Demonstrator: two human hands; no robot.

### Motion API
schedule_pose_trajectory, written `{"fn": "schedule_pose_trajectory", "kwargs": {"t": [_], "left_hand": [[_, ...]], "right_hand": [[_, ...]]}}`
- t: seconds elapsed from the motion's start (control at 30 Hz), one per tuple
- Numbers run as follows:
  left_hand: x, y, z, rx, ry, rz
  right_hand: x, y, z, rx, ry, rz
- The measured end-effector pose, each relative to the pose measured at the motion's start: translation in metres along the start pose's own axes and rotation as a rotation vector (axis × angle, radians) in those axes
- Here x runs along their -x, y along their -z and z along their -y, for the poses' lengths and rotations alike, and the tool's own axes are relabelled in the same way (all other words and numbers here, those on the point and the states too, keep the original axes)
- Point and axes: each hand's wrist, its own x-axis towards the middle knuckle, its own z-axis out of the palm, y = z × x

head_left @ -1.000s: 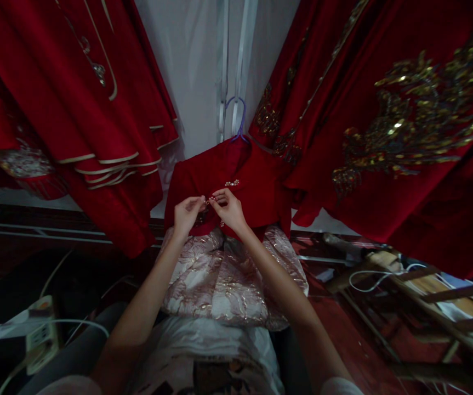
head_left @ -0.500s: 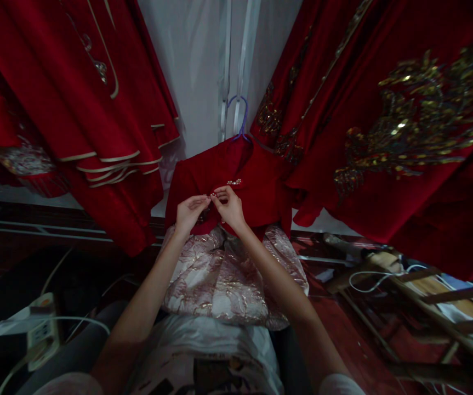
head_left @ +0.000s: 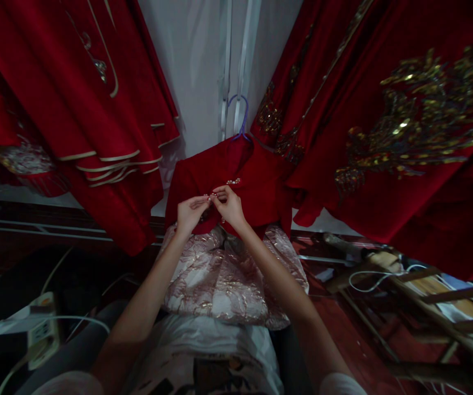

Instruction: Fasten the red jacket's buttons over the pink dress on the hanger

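A red jacket [head_left: 261, 186] hangs in front of me from a purple hanger [head_left: 243, 118]. On its front, a light beaded fastener [head_left: 233, 181] lies just above my fingers. My left hand [head_left: 191, 214] and my right hand [head_left: 228, 207] meet at the jacket front, fingertips pinched on a second small beaded fastener [head_left: 210, 196]. The fingers partly cover it, so its exact shape is hidden. Below the jacket, a pale pink and gold brocade skirt [head_left: 220, 280] spreads over my lap.
Red garments with cream trim [head_left: 125, 120] hang at left. At right hangs a red garment with gold sequins [head_left: 409, 120]. A power strip [head_left: 44, 332] with cables is at lower left. A wooden chair frame [head_left: 425, 323] stands at lower right, with a white cable [head_left: 370, 288] beside it.
Both hands stay at the same fastener, and the fingertips shift only slightly. The jacket and the other garments hang as before.
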Motion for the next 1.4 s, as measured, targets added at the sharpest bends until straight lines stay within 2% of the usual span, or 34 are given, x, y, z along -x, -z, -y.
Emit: {"fn": "schedule_pose_trajectory", "kwargs": {"t": [0.13,0.23,0.33,0.43,0.53,0.6,0.67,0.77,0.9,1.07,1.17,1.23,1.3,1.4], "left_hand": [[0.002,0.0,-0.001,-0.038,-0.04,0.013],[0.005,-0.002,0.004,-0.075,-0.084,0.015],[0.016,-0.006,0.018,-0.125,-0.108,-0.043],[0.037,-0.011,0.035,-0.309,-0.162,-0.086],[0.063,-0.016,0.043,-0.621,-0.218,0.029],[0.077,-0.019,0.044,-0.826,-0.246,0.146],[0.083,-0.02,0.042,-0.941,-0.28,0.233],[0.081,-0.018,0.04,-0.963,-0.314,0.255],[0.073,-0.011,0.038,-0.868,-0.272,0.176],[0.065,-0.001,0.032,-0.824,-0.241,0.099],[0.062,0.003,0.026,-0.863,-0.311,0.102],[0.062,0.004,0.022,-0.873,-0.391,0.062],[0.061,0.005,0.018,-0.872,-0.457,0.02],[0.061,0.008,0.018,-0.851,-0.466,0.061]], "right_hand": [[0.0,0.0,-0.003,-0.003,-0.012,0.01],[0.006,0.003,-0.006,-0.023,-0.023,0.067],[0.025,0.014,-0.015,0.029,-0.047,0.177],[0.053,0.032,-0.034,0.23,-0.011,0.239],[0.075,0.048,-0.059,0.388,-0.049,0.284],[0.08,0.05,-0.07,0.348,-0.104,0.37],[0.079,0.045,-0.074,0.266,-0.157,0.414],[0.075,0.031,-0.066,0.177,-0.194,0.413],[0.074,0.023,-0.05,0.167,-0.173,0.37],[0.066,0.042,-0.033,0.207,-0.152,0.289],[0.058,0.057,-0.024,0.197,-0.147,0.237],[0.052,0.068,-0.019,0.18,-0.147,0.221],[0.049,0.078,-0.015,0.128,-0.154,0.269],[0.048,0.091,-0.012,-0.045,-0.237,0.481]]}}
